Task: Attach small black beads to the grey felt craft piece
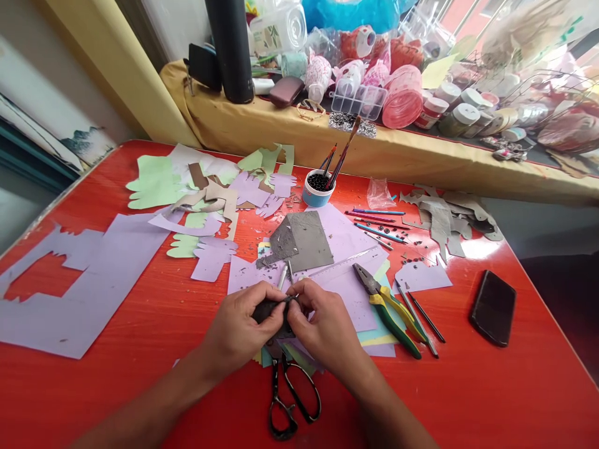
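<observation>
- The left hand (250, 321) is closed to a pinch, thumb and forefinger gripping a dark grey piece (266, 310).
- The right hand (322, 324) is pinched too, thumb and forefinger on the right edge of that same piece; its other fingers curl inward.
- The dark grey piece sits between the two hands — mostly covered by fingers, so its full shape cannot be told.
- Just below the hands lie scissors (275, 378), black handles toward the person, the blade ends under the hands and the piece.
- Just beyond the fingertips, a white pen (282, 277) points away, near a grey sheet (312, 240) with a cut, crumbly part at its left.
- Under these spread lilac sheets (362, 305), dotted with dark crumbs.
- Right of the hands rest pliers (379, 302) with green and yellow handles, two slim pens (421, 324) beside them, then a black phone (493, 307).
- Farther off stands a blue-and-white pot (317, 198) holding brushes (344, 153); grey scraps (440, 218) lie to its right, green paper cut-outs (154, 181) to its left.
- Behind the red table (458, 386), a ledge carries a tall black bottle (231, 50) and lidded jars (463, 118).
</observation>
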{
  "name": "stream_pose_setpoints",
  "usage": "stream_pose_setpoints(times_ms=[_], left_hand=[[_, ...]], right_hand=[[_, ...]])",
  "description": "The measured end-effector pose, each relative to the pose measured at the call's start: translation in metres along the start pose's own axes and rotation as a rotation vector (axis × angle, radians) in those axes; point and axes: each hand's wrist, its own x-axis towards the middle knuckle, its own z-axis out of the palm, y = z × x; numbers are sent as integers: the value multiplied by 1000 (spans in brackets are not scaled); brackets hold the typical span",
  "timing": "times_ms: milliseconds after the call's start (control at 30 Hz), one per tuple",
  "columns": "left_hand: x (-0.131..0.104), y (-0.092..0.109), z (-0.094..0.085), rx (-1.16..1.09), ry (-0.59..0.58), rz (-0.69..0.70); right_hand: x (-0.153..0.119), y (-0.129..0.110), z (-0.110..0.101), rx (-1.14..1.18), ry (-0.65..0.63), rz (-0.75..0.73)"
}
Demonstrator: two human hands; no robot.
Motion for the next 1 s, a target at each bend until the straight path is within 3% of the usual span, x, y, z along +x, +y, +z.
stream_pose_setpoints(times_ms=[367,1000], left_hand=[[8,-2,-6,-347,-91,-387],[12,-4,-11,-383,-273,-458]], right_hand=[[2,0,-5,64,-38,-28],[5,2,-9,68,-68,55]])
